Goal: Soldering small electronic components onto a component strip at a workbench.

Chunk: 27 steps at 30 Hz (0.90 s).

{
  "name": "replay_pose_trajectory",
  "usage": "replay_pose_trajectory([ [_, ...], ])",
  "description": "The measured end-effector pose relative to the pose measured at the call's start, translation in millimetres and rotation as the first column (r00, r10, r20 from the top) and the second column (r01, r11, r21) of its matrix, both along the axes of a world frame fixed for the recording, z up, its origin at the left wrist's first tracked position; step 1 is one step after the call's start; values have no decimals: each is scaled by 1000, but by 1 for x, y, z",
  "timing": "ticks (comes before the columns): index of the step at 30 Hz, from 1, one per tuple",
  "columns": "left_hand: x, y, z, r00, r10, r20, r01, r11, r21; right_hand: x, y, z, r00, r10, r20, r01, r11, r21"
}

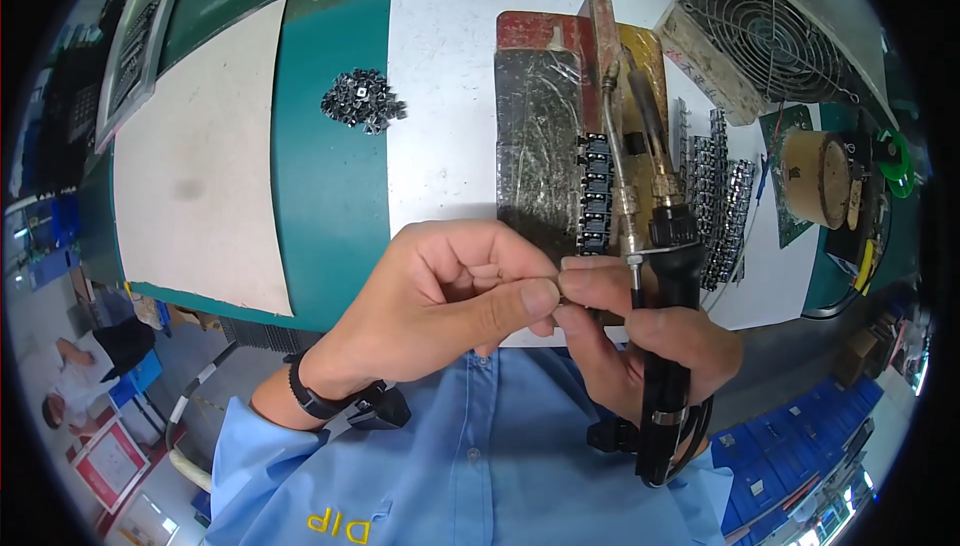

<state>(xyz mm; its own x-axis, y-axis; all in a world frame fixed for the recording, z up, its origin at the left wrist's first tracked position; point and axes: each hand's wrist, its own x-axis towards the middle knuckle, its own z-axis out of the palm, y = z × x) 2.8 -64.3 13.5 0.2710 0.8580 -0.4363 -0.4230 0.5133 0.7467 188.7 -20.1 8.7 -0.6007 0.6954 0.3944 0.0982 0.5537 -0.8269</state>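
My left hand (425, 311) is closed in a pinch, thumb against forefinger, and its fingertips meet those of my right hand in front of my chest. Whatever tiny piece lies between them is too small to name. My right hand (695, 346) grips a black soldering iron (680, 264), its metal tip pointing away from me, with a thin solder feed tube (618, 151) fixed alongside. Just beyond the fingertips is a work fixture (538, 116) of red, amber and dark film-covered blocks. Along its dark block runs a row of small black components (595, 191).
Left of the fixture, a pile of small black parts (360, 103) sits on the green mat (330, 206). Several rows of components (712, 196) lie to the right. A fan (775, 31) stands at back right, near a brown round roll (812, 178). Another person (85, 376) is far left.
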Motion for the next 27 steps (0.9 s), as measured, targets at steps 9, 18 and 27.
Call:
replay_pose_trajectory([
  [9, 6, -1, -11, 879, 221, -421, 88, 794, 602, -1, -4, -9, 988, -52, -147, 53, 999, 2],
  [18, 6, -1, -5, 832, 325, -450, 130, 673, 728, -1, -11, -3, 968, -121, -219, 126, 992, 9],
  [27, 3, 4, 2, 997, -4, -82, 21, 977, 211, -1, -15, -5, 953, -171, -252, 168, 985, -36],
])
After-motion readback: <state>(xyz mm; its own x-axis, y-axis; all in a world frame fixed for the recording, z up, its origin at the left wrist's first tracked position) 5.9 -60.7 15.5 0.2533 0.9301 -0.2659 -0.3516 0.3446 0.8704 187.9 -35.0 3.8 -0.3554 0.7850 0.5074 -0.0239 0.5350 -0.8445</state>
